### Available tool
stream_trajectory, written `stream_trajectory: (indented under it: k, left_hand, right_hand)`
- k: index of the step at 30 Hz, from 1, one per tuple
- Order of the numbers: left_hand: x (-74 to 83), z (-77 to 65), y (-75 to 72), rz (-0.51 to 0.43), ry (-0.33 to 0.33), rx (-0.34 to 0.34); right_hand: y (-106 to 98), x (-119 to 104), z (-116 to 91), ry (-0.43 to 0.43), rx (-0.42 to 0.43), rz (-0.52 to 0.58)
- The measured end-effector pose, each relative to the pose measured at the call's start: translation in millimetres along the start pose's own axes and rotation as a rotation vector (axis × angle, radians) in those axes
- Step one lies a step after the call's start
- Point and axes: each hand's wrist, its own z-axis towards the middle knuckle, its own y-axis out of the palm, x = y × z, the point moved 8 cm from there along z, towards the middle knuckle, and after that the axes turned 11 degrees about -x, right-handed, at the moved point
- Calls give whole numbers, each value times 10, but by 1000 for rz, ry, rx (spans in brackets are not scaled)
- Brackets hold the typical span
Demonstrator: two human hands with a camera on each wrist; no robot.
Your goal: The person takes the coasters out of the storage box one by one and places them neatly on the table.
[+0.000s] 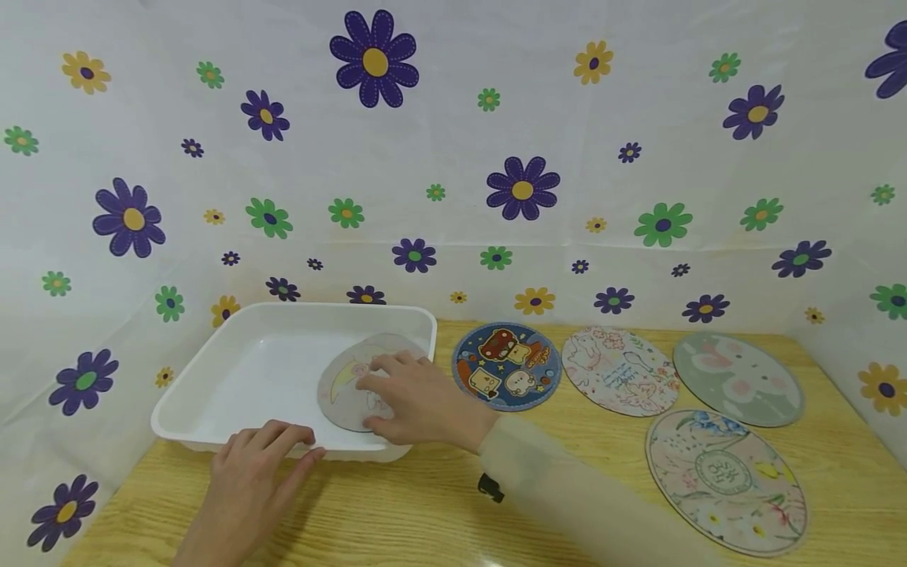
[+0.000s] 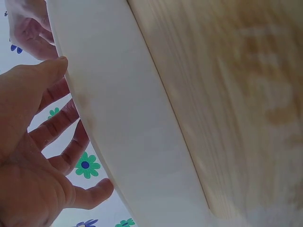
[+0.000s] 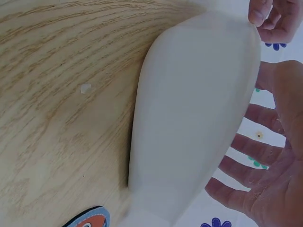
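A white plastic tray (image 1: 244, 378) stands at the left of the table. Inside its right part lies a round pale mat (image 1: 340, 386) with a yellow crescent moon on it. My right hand (image 1: 418, 402) is over this mat, fingers spread and slightly bent, fingertips on or just above its face. At the near rim of the tray, my left hand (image 1: 255, 465) holds on, with fingers over the edge and thumb outside. The left wrist view shows the left thumb (image 2: 57, 68) against the rim. Tray wall hides the mat in both wrist views.
To the tray's right lie a blue cartoon mat (image 1: 506, 366), a pink floral mat (image 1: 620, 370) and a grey-green mat (image 1: 737, 378). Nearer is a flowered mat (image 1: 723, 480) with a round emblem. A flower-print cloth (image 1: 453, 142) hangs behind the wooden table (image 1: 538, 465).
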Motion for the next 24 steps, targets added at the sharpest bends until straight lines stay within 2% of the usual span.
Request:
stream_trajectory:
  k: [16,24]
  left_hand:
    - [13,2,-7,-7,-2,-13]
    - [4,6,11,-12,-12,-23]
  right_hand:
    - [193,31,295,63,-163,52]
    - [332,56,390,91,-253,114]
